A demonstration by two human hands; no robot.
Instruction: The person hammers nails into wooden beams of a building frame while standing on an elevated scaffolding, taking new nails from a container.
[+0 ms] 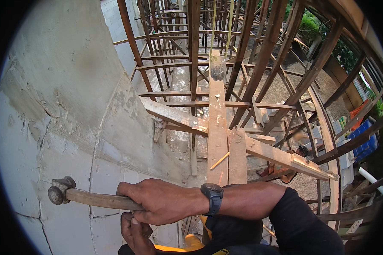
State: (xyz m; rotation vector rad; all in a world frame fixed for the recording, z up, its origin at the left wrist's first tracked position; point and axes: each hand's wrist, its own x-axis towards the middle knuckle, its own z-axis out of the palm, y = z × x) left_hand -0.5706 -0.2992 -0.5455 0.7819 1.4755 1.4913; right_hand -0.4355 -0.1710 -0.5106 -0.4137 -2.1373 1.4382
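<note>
My right hand [161, 202], with a dark watch [212, 197] on its wrist, reaches across to the left and is closed round the wooden handle of a hammer [100, 199]. The hammer's worn metal head [61, 190] points left, in front of the grey block wall [68, 148]. Just below the right hand, my left hand [136, 234] has its fingers curled and pressed together, close to the handle's end. What those fingers hold, if anything, is hidden. A yellow pencil [219, 161] lies slantwise on the long wooden plank [217, 119] ahead of me.
A shorter board [237, 157] lies beside the plank, and a sloping timber beam [276, 155] crosses beneath. Upright wooden posts [194, 51] and crosspieces stand ahead and to the right, far above the ground. A person [285, 168] is below at right, near a blue tarp [366, 140].
</note>
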